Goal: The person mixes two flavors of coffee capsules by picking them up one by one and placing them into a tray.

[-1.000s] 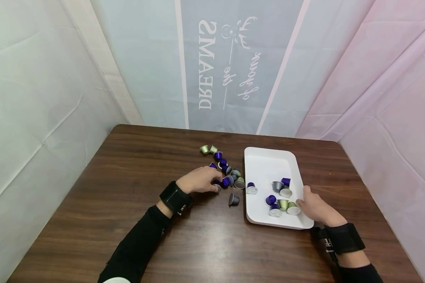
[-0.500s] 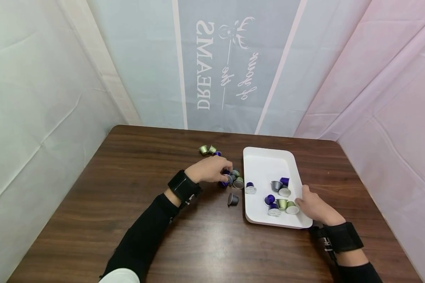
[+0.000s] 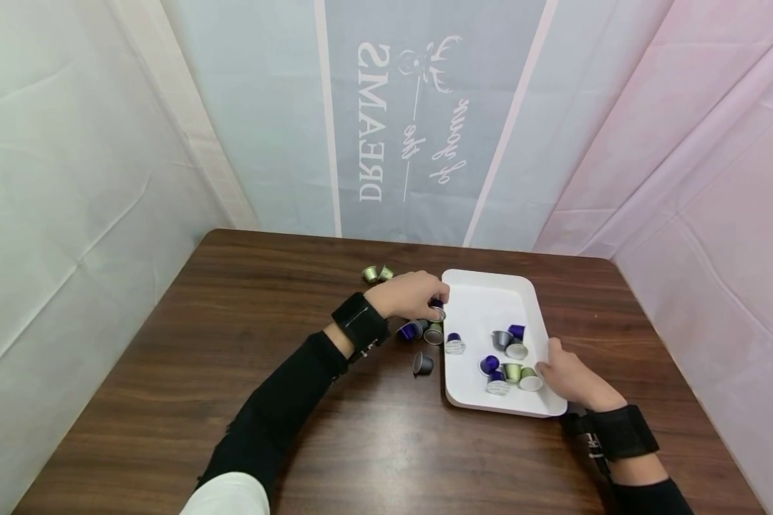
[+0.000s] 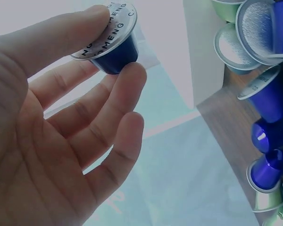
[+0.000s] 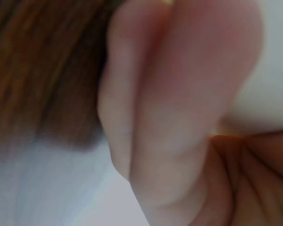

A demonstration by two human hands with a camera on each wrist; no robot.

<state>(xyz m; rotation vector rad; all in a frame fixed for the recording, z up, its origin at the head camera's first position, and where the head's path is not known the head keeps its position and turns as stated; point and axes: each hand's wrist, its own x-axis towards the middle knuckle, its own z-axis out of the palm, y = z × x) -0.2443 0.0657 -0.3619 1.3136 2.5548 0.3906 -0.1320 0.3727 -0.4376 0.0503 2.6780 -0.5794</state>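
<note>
My left hand (image 3: 407, 295) pinches a dark blue coffee capsule (image 4: 117, 55) between thumb and fingertips. In the left wrist view the capsule's printed foil lid faces up under the thumb. In the head view that hand is right at the left rim of a white tray (image 3: 486, 297). My right hand (image 3: 573, 372) grips the tray's right side, thumb over the rim; the right wrist view shows its fingers close up and blurred. Inside the tray lie several capsules, among them a silver one (image 3: 502, 340), a green one (image 3: 512, 372) and a purple one (image 3: 489, 364).
Left of the tray, a cluster with a purple capsule (image 3: 406, 331) and a green-rimmed one (image 3: 434, 334) lies on the wooden table (image 3: 296, 286), partly hidden by the left hand. A grey capsule (image 3: 423, 364) lies apart, nearer. Green capsules (image 3: 370, 274) lie farther back.
My left hand has moved right and away from the body, from the cluster to the tray's rim, and now holds a capsule up. The right hand and tray have stayed nearly still.
</note>
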